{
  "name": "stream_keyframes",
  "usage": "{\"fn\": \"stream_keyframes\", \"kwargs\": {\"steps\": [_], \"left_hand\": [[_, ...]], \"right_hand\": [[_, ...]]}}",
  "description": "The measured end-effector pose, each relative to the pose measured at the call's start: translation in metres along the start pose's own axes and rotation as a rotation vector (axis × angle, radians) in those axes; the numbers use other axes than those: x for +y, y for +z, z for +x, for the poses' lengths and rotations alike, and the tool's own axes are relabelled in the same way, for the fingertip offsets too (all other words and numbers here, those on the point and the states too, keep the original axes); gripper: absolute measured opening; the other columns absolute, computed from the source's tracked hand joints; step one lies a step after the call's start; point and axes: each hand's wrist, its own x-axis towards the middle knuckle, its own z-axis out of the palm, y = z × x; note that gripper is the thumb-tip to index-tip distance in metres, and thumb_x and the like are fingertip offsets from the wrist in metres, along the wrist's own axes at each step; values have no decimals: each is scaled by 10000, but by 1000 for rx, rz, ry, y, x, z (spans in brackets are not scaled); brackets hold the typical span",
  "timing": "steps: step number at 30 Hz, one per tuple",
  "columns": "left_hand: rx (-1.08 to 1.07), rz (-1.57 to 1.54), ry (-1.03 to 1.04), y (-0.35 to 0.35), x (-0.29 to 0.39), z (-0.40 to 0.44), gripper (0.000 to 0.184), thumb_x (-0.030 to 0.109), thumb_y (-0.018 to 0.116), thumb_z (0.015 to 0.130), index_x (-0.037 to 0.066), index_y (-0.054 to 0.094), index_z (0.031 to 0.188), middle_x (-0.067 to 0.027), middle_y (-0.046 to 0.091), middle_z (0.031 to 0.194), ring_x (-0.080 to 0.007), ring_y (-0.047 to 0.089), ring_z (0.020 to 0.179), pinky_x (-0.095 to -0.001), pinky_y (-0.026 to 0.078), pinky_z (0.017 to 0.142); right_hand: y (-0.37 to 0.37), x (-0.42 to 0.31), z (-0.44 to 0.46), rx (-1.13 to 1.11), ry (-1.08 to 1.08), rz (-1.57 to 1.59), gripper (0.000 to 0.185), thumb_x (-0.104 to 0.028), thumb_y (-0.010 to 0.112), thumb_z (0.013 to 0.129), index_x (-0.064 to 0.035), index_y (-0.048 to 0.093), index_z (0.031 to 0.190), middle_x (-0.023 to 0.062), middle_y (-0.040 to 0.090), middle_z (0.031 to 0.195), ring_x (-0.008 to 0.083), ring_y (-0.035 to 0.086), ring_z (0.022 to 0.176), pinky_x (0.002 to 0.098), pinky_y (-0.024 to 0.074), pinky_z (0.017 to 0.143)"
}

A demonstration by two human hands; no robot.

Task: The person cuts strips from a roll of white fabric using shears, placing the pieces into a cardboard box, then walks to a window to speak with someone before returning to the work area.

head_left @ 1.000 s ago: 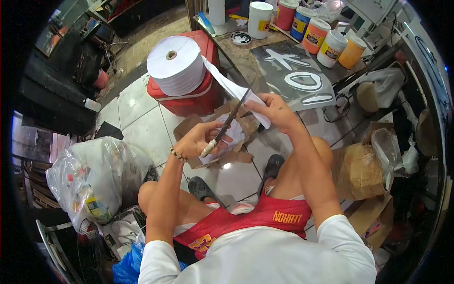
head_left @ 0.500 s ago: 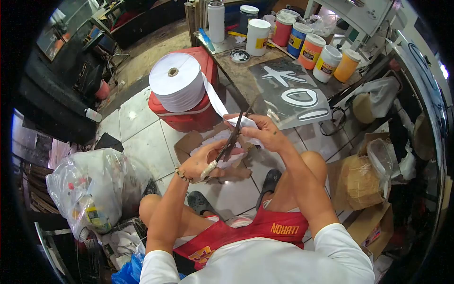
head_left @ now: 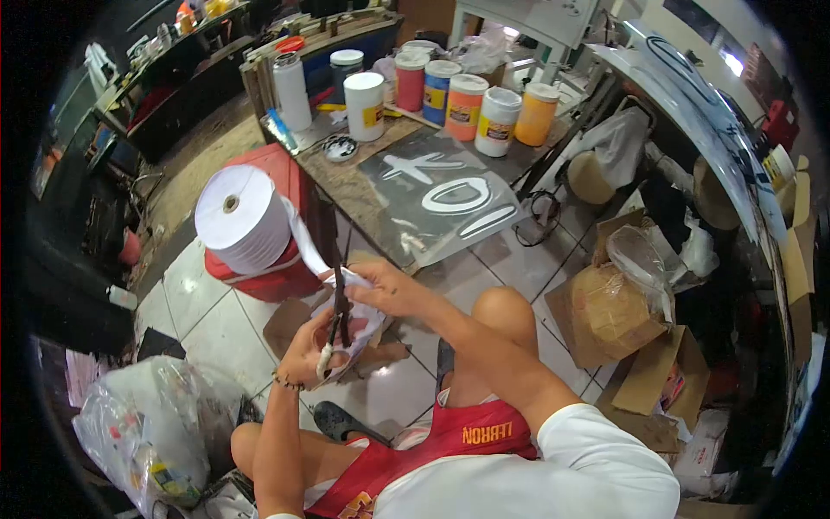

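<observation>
My left hand (head_left: pixel 304 353) is closed on the pale wrapped handles of dark scissors (head_left: pixel 338 303), whose blades point up and away from me. My right hand (head_left: pixel 380 290) pinches a white fabric strip (head_left: pixel 304 245) right beside the blades. The strip runs up from there to a large white roll (head_left: pixel 246 216), which stands on a red cooler (head_left: pixel 285 173). Under my hands sits an open cardboard box (head_left: pixel 285 324) with white pieces in it, partly hidden by my hands.
A low table (head_left: pixel 328 177) ahead bears paint jars (head_left: pixel 462 108) and a dark sheet with white lettering (head_left: pixel 441 195). A clear plastic bag (head_left: pixel 156 424) lies at the left. Cardboard boxes (head_left: pixel 605 320) stand on the right.
The view has swung up and to the right. My right hand has come closer to my left hand and the scissors, and its grip is now farther back along the strip.
</observation>
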Motion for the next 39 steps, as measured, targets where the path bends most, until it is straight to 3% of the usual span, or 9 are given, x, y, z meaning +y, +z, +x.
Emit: {"fn": "stream_keyframes", "kwargs": {"steps": [5, 14, 17, 20, 22, 23, 25, 27, 39], "left_hand": [[175, 170, -71, -19, 23, -10, 642, 13, 787, 719, -11, 485, 1285, -146, 713, 906, -210, 707, 794, -284, 560, 681], [413, 209, -2, -42, 49, -21, 757, 163, 856, 692, 4, 468, 1323, -135, 699, 997, -178, 699, 812, -248, 543, 682], [422, 231, 26, -45, 51, -30, 773, 170, 845, 709, -2, 447, 1348, -145, 685, 1030, -195, 689, 893, -282, 541, 758], [333, 132, 56, -57, 42, -33, 818, 155, 836, 724, -17, 394, 1391, -168, 655, 1124, -233, 665, 994, -339, 535, 868], [272, 14, -8, -58, 36, -34, 835, 116, 823, 731, -9, 358, 1413, -191, 622, 1196, -261, 642, 1062, -368, 509, 941], [221, 3, -53, -59, 31, -34, 829, 104, 813, 738, -2, 352, 1420, -186, 616, 1212, -259, 626, 1094, -374, 492, 962], [184, -13, -90, -57, 20, -31, 823, 91, 804, 746, 5, 347, 1426, -180, 610, 1227, -258, 610, 1127, -380, 474, 984], [23, 180, -180, -51, 8, -24, 807, 75, 785, 756, 15, 345, 1429, -158, 606, 1248, -236, 577, 1170, -363, 444, 1004], [-94, 71, -238, -33, -5, -5, 832, 172, 814, 779, 48, 318, 1436, -162, 564, 1313, -206, 521, 1227, -347, 395, 1053]], "right_hand": [[-5, 18, 3, 33, -184, -356, 288, -173, 647, 832, 3, 654, 1061, 183, 637, 1094, 305, 630, 996, 353, 499, 855], [48, 69, 7, -11, -212, -614, 352, -232, 786, 748, 12, 649, 964, 276, 506, 1289, 411, 559, 1145, 435, 486, 929], [49, 70, 20, 66, -311, -536, 496, -241, 782, 738, 20, 549, 1089, 230, 562, 1079, 364, 585, 974, 436, 489, 877], [40, 49, 29, 250, -168, -444, 359, -152, 748, 748, -7, 535, 997, 134, 586, 918, 255, 593, 853, 361, 487, 784], [28, 4, 28, 416, 88, -369, 313, -93, 736, 753, -30, 531, 980, 101, 606, 926, 213, 605, 829, 337, 485, 760], [13, 31, 31, 517, -140, -386, 317, -49, 715, 800, -47, 496, 1029, 82, 619, 907, 184, 614, 824, 316, 493, 762], [-2, 17, 30, 635, -167, 32, 363, 18, 680, 841, -64, 441, 1103, 89, 634, 898, 164, 629, 854, 295, 511, 785], [-19, -7, 24, 688, -218, 40, 409, 70, 642, 865, -80, 399, 1157, 110, 646, 941, 163, 640, 882, 283, 523, 813], [-55, -34, 1, 722, -223, 153, 306, 9, 606, 915, -88, 467, 1169, 92, 613, 1011, 160, 631, 894, 300, 548, 848]]}}
